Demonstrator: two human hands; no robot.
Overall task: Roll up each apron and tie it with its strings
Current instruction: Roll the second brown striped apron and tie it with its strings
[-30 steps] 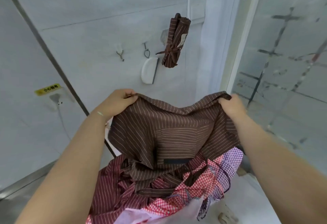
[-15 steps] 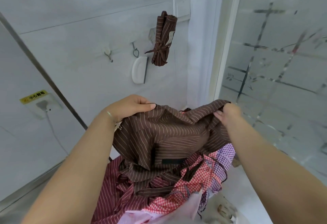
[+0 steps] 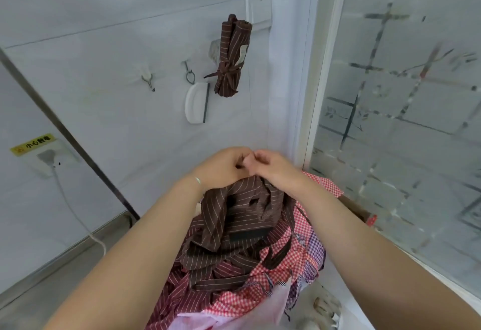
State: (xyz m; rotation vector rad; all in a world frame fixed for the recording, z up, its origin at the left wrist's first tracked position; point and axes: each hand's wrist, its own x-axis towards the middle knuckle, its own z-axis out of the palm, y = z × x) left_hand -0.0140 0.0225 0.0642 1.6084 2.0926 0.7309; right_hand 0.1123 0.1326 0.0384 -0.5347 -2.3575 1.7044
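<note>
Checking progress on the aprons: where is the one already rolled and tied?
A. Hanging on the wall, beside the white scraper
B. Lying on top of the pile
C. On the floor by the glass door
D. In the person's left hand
A: the rolled brown striped apron, bound with its strings, hangs on the wall right of the white scraper.

Head-worn view, forward and down.

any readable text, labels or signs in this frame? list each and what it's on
"小心触电" with a warning triangle: yellow sticker on the wall just above the wall socket.
Pale tag on the rolled brown striped apron hanging on the wall: marks too small and blurred to read.
Nothing else legible; the aprons under the hands show no print.
</note>
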